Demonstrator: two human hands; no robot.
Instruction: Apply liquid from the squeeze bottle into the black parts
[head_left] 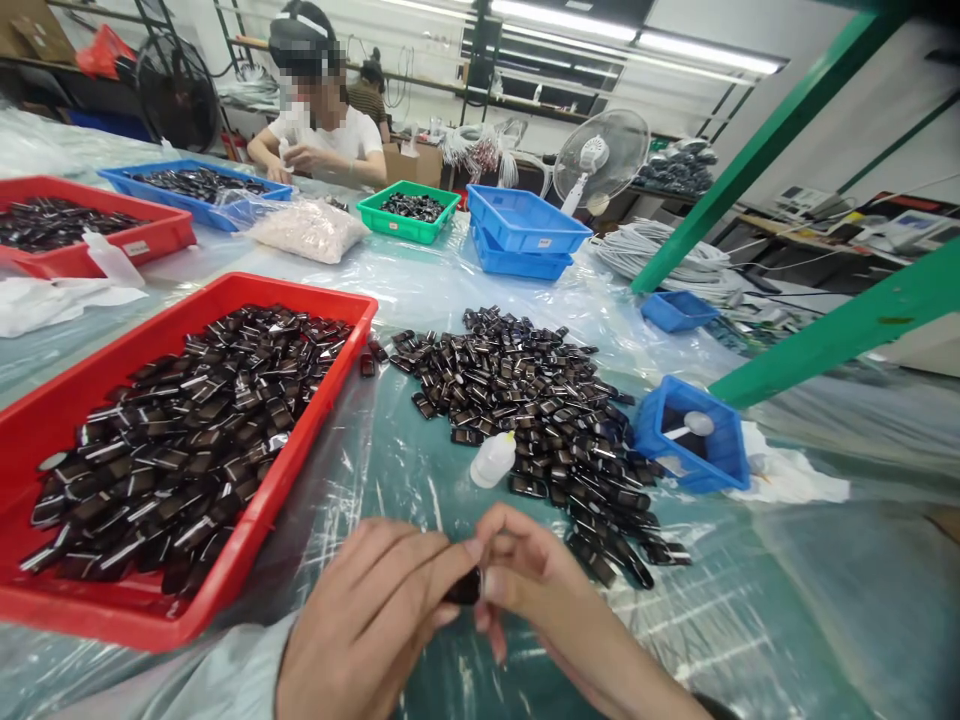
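Observation:
Near the bottom centre, my left hand (375, 610) is closed round a small black glossy piece (465, 588). The fingertips of my right hand (529, 575) pinch the right end of the same piece, so both hands meet on it. Just beyond them a white squeeze bottle (493, 460) lies against a loose pile of black pieces (525, 390) on the plastic-covered table (360, 580). To the left stands a large red tray (281, 480) holding many similar black pieces.
A blue bin (709, 470) with a white-handled item stands right, beside a white cloth (795, 475). Green metal bars (832, 330) slant across the right. Farther back are a green tray (409, 228), blue trays (525, 240), a bag (307, 230) and a seated person (322, 130).

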